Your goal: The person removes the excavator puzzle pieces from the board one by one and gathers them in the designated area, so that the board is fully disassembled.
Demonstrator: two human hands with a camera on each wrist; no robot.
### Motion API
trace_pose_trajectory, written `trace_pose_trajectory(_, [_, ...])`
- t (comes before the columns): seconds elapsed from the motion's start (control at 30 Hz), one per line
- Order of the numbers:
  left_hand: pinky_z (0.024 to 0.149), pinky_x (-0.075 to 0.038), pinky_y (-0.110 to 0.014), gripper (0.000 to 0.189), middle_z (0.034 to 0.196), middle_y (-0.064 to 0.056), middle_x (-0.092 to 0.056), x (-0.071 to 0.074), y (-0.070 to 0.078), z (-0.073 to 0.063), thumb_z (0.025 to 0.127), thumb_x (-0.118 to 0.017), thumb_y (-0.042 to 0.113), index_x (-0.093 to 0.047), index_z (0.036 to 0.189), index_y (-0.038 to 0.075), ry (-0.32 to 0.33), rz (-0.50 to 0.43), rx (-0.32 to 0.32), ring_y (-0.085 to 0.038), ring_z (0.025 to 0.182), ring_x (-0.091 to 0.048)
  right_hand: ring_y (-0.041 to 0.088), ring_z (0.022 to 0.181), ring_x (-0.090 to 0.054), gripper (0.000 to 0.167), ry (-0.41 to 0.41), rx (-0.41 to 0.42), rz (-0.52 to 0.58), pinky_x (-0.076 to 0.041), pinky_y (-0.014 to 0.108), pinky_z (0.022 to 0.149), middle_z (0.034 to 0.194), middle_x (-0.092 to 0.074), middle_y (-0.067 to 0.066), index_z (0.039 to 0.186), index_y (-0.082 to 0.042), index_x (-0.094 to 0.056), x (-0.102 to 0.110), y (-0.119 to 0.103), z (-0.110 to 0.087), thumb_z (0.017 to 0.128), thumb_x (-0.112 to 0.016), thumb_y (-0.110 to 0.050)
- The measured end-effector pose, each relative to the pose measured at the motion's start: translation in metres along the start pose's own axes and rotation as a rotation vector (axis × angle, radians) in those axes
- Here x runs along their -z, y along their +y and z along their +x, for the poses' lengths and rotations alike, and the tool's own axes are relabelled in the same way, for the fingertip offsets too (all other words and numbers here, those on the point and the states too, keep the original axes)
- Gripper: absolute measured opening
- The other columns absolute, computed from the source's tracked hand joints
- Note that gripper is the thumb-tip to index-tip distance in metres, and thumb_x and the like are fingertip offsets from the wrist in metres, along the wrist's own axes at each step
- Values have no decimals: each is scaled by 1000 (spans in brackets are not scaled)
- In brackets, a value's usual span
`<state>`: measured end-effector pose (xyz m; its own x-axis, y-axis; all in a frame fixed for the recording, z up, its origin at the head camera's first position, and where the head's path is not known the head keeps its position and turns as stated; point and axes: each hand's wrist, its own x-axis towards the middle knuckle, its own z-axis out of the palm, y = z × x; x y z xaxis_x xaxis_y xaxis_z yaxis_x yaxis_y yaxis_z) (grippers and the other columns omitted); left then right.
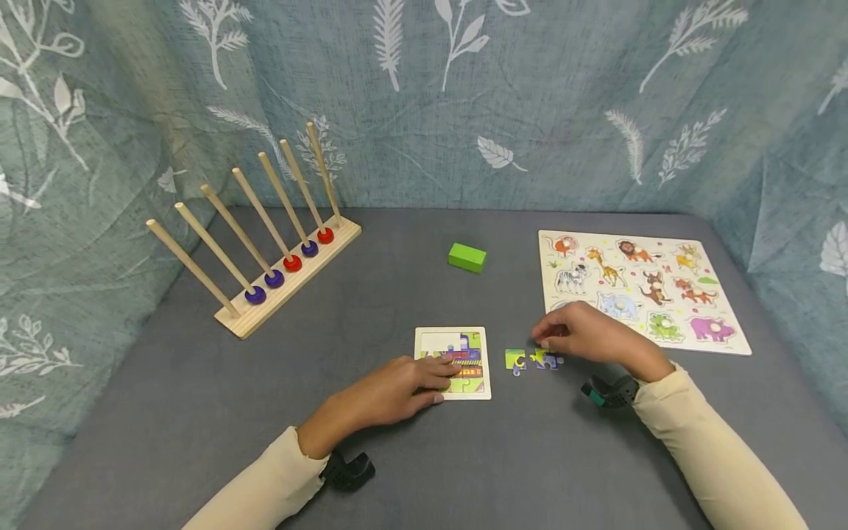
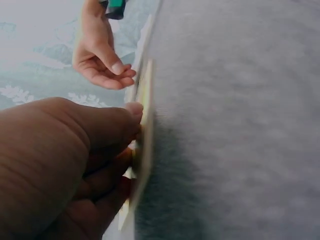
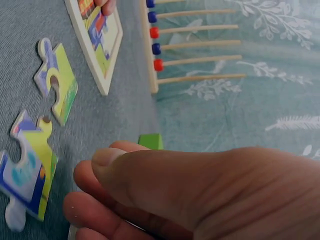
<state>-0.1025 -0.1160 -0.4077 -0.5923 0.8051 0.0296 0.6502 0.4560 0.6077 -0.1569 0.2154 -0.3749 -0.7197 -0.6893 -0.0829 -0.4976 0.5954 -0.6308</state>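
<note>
My left hand point(image 1: 396, 386) rests on a small square jigsaw tray point(image 1: 487, 364), its fingers lying over the tractor-like picture inside. In the left wrist view the thumb and fingertips meet the tray's face. A blank pale area shows at the picture's upper left. Right of the tray lie two loose jigsaw pieces: a green and yellow one point(image 1: 514, 358) and a blue and yellow-green one point(image 1: 547, 361). Just beyond the second piece hovers my right hand point(image 1: 586, 335), fingers loosely bent and holding nothing. In the right wrist view a gap separates its fingertips from that piece point(image 3: 30, 170).
A wooden peg stand point(image 1: 238, 324) with red and blue beads stands at the back left. Behind the tray sits a green block point(image 1: 467, 258). An animal knob-puzzle board point(image 1: 723, 308) lies at the right, partly under the right hand. Patterned cloth point(image 1: 424, 132) hangs behind the table.
</note>
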Motion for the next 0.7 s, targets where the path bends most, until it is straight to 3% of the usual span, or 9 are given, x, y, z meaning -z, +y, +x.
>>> trace_pose_trajectory(0.23, [93, -50, -34, 28, 130, -6, -61, 7, 0, 6, 93, -65, 5, -69, 121, 3, 38, 21, -34, -17, 121, -55, 13, 84, -66, 16, 31, -1, 4, -53, 32, 71, 95, -72, 3, 104, 1, -73, -7, -8, 12, 91, -64, -1])
trace_pose_trajectory(0.43, [100, -44, -34, 29, 133, -8, -59, 8, 1, 10, 96, -62, 8, -66, 124, 2, 104, 76, -110, -17, 127, -51, 17, 91, -68, 20, 35, -7, 12, -54, 34, 75, 101, -72, 6, 108, 0, -73, -10, -14, 21, 92, -61, 0])
trace_pose_trajectory(0.53, [104, -41, -32, 32, 135, -5, -58, 8, 3, 11, 97, -62, 11, -64, 128, 4, 78, 70, -106, -16, 131, -46, 16, 91, -68, 20, 26, 15, 22, -54, 33, 74, 102, -72, 6, 109, 0, -73, -12, -17, 26, 93, -61, 0])
trace_pose_trajectory(0.7, [107, -37, -31, 39, 142, -4, -52, 6, 4, 15, 97, -61, 14, -58, 135, 6, -18, 52, -85, -15, 136, -39, 15, 92, -67, 21, 20, 54, 38, -54, 32, 75, 104, -72, 6, 110, 0, -73, -15, -22, 36, 94, -60, -2])
